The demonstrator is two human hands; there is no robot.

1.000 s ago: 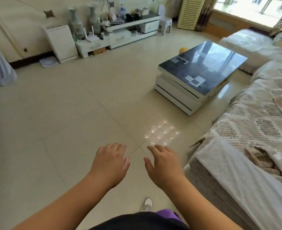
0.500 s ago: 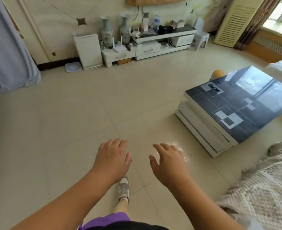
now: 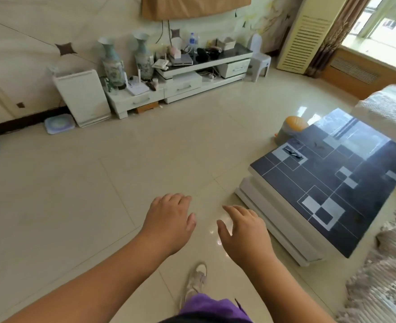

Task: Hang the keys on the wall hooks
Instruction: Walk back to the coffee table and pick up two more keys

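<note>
Approach phase: both hands empty, keys not yet collected.

The left hand [image 3: 169, 220] and right hand [image 3: 244, 229] hover apart, fingers spread. A small dark item, possibly the keys [image 3: 292, 152], lies on the dark glossy patterned tabletop [image 3: 332, 183] at 2 o'clock. Risks: misidentification; keys sliding off the glass; no wall hooks visible.

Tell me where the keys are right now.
What looks like the keys lies on the far left corner of the dark coffee table, right of centre in the head view, beside an orange-topped bin. Both hands are empty.
</note>
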